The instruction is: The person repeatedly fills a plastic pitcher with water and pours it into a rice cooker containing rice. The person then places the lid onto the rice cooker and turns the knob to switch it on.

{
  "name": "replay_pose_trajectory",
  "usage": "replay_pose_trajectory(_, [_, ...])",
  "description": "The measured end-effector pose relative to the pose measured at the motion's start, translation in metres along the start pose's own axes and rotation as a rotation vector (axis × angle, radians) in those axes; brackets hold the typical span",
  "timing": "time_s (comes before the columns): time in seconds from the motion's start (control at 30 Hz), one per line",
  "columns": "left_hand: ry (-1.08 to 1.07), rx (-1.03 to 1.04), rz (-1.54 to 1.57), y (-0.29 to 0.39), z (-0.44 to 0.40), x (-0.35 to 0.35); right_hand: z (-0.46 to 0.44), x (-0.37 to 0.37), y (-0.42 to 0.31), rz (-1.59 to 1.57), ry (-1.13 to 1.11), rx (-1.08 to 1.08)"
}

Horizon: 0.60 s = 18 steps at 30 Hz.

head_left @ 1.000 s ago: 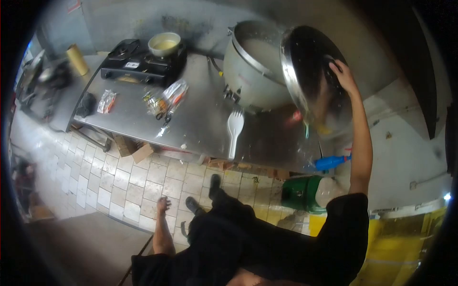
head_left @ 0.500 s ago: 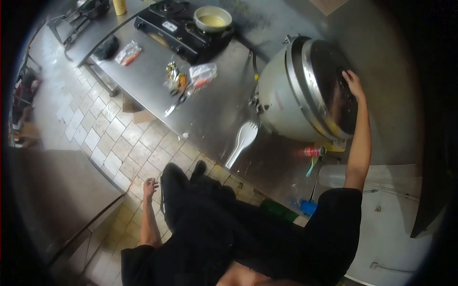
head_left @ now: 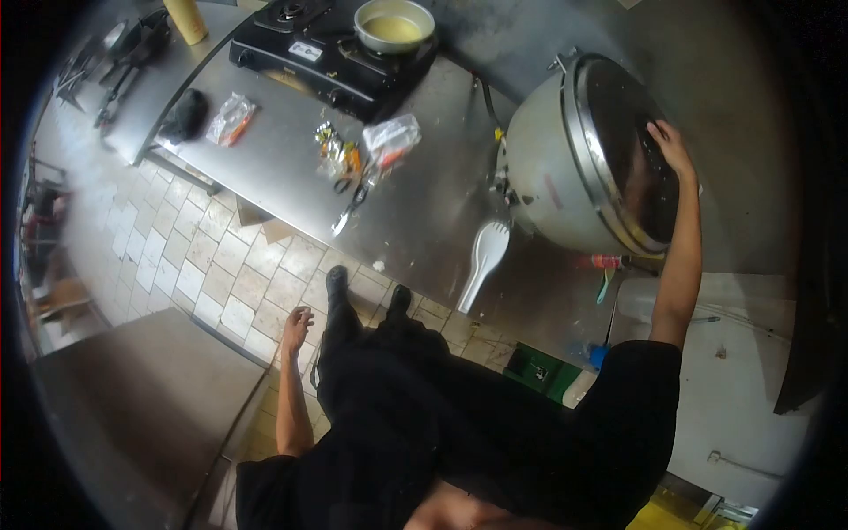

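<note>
A large pale rice cooker (head_left: pixel 552 168) stands on the steel table, its dark shiny lid (head_left: pixel 623 132) down on the rim. My right hand (head_left: pixel 673 148) is on the lid with its fingers bent; the arm hides part of the lid and any handle there. My left hand (head_left: pixel 298 329) hangs above the tiled floor, holding nothing, fingers loosely curled and apart. A white rice paddle with a toothed tip (head_left: pixel 485 261) lies near the table's edge, beside the cooker.
A black gas stove (head_left: pixel 322 66) carries a pot of yellowish liquid (head_left: pixel 391 31). Scissors (head_left: pixel 352 208), plastic packets (head_left: pixel 391 140) and a black bundle (head_left: pixel 185 115) lie on the steel table (head_left: pixel 283 168). A red can (head_left: pixel 605 261) is below the cooker; a green crate (head_left: pixel 541 371) stands low.
The gap between lid and cooker has closed as my right hand moved with the lid. My view has shifted, and my left hand still hangs free.
</note>
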State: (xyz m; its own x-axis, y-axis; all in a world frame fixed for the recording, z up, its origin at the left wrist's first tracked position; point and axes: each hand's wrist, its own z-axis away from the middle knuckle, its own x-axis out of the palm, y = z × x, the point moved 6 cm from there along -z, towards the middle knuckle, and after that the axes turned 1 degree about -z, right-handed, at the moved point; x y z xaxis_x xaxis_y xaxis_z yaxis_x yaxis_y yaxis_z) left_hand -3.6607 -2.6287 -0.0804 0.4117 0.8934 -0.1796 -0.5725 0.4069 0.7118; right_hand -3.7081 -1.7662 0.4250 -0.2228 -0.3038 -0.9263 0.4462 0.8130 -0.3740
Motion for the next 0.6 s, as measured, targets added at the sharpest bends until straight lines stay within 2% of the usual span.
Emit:
replay_pose_trajectory(0.03, [-0.006,0.004,-0.006,0.015,-0.011,-0.006,0.005,0.003,-0.010,0.038,-0.021,0.039])
replay_pose_trajectory(0.07, [-0.177,0.139,-0.002,0.036,-0.021,-0.004,0.000,0.005,-0.011,0.034,-0.018,0.048])
replay_pose_trajectory(0.1, [-0.354,0.268,-0.003,0.059,-0.026,-0.002,-0.004,0.009,0.006,-0.024,-0.060,0.185])
replay_pose_trajectory(0.13, [-0.520,0.238,-0.024,0.094,-0.019,0.004,-0.002,0.016,0.024,-0.083,-0.102,0.330])
replay_pose_trajectory(0.2, [-0.788,0.202,-0.133,0.180,0.009,0.035,0.003,0.007,0.022,0.131,0.051,0.057])
replay_pose_trajectory(0.27, [-0.937,0.290,-0.318,0.232,0.008,0.079,0.044,-0.005,-0.051,0.415,0.313,-0.065])
replay_pose_trajectory(0.3, [-0.990,0.375,-0.405,0.250,0.003,0.103,0.075,-0.009,-0.098,0.265,0.499,-0.122])
replay_pose_trajectory(0.4, [-1.011,0.706,-0.351,0.316,-0.021,0.184,0.204,0.044,-0.195,-0.197,0.967,-0.165])
replay_pose_trajectory(0.43, [-0.992,0.814,-0.288,0.336,-0.031,0.210,0.252,0.083,-0.203,-0.196,1.116,-0.114])
replay_pose_trajectory(0.47, [-0.834,0.922,-0.384,0.356,-0.040,0.234,0.295,0.128,-0.224,-0.130,1.055,-0.093])
replay_pose_trajectory(0.5, [-0.663,1.028,-0.468,0.377,-0.047,0.257,0.330,0.188,-0.220,-0.224,0.964,-0.155])
replay_pose_trajectory(0.53, [-0.587,1.065,-0.513,0.385,-0.060,0.284,0.366,0.247,-0.217,-0.321,0.871,-0.206])
replay_pose_trajectory(0.57, [-0.503,1.103,-0.559,0.392,-0.074,0.307,0.390,0.304,-0.226,-0.514,0.758,-0.046])
replay_pose_trajectory(0.6, [-0.507,1.110,-0.558,0.393,-0.087,0.329,0.414,0.355,-0.231,-0.412,0.555,0.237])
